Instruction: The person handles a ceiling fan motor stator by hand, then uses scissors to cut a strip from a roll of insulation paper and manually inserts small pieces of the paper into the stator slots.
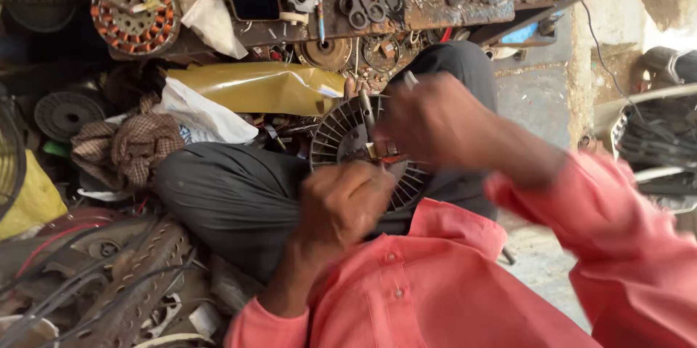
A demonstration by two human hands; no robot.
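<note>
Nearest, the left hand [341, 206] is curled shut against the near rim of a round slotted motor core [347, 137] resting on the person's lap [232, 195]. Just beyond, the blurred right hand [435, 127] closes over the core's far right edge, gripping a thin metal tool [367, 112]. Farther off, scissors [363, 0] lie near the workbench's [465, 0] front edge.
</note>
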